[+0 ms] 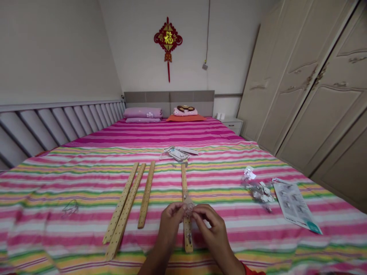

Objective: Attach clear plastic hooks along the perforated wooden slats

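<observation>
My left hand (172,219) and my right hand (210,223) are closed, pinching a small clear plastic bag (188,209) between their fingertips. What is inside the bag is too small to make out. Just under it lies a narrow wooden strip (184,179) with rows of small holes, running away from me on the striped sheet. A small metal piece (189,237) rests on the strip's near end. To the left are three more perforated strips: a shorter one (146,194) and two longer ones (122,208) side by side.
On the right lie several small clear bags with white and metal parts (262,193) and a printed sheet (296,206). More packaging (178,153) sits beyond the middle strip. A thin clear wrapper (70,208) is at far left. Pillows (143,113) stand by the headboard; a wardrobe (312,84) flanks the bed.
</observation>
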`<state>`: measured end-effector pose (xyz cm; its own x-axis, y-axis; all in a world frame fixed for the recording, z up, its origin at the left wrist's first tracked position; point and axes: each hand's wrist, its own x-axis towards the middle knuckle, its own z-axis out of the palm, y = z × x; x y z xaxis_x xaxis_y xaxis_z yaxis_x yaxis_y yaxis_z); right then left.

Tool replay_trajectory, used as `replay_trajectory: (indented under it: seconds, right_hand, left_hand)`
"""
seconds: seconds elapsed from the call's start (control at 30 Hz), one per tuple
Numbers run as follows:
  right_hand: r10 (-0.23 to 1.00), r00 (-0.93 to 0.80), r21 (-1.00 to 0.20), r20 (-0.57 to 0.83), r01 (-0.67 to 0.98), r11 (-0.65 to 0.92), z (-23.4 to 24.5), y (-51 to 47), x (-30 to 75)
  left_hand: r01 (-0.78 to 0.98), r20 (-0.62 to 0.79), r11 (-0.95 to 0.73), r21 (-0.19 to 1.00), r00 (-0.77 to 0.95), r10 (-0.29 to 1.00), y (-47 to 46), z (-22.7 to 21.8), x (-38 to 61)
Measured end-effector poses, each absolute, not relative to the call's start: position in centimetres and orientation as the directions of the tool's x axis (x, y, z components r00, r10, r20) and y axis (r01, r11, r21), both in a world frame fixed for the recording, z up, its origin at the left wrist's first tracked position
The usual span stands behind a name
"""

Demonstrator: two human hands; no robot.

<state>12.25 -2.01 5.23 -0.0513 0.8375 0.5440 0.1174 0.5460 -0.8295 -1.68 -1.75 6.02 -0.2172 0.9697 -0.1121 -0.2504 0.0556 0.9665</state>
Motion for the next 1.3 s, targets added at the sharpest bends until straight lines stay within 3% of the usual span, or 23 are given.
replay_trajectory:
  seconds: [0.17,0.5,0.83,1.1,1.3]
  right_hand:
    - [0.921,0.026,-0.92,0.388,0.069,0.386,5.2,-1.3,12.8]
    - [0.98,-0.183,-0.99,0.075,-0.134,0.05,4.5,0.6,12.6]
    - [0.975,-0.215,-0.992,0.063,-0.118,0.038,3.7,4.7,12.1]
    - [0.981,-0.138,-0.957,-0.14,-0.235,-0.169,3.2,8.7,11.7]
    - [0.967,-0.123,-0.946,-0.225,-0.209,-0.247,1.7,12.4,11.0]
  left_hand:
    - [-0.148,-0.016,-0.007,0.989,-0.154,0.988,-1.4,6.6,-2.7]
    - [-0.101,0.004,-0.01,0.995,-0.063,0.998,-0.3,5.9,-3.3]
    - [-0.119,-0.094,0.08,0.99,-0.113,0.989,3.7,5.8,-3.9]
    - [-0.093,-0.076,0.062,0.994,-0.16,0.984,6.5,5.0,-4.4]
    - [-0.14,-0.081,0.048,0.989,-0.238,0.968,8.8,2.9,-4.9]
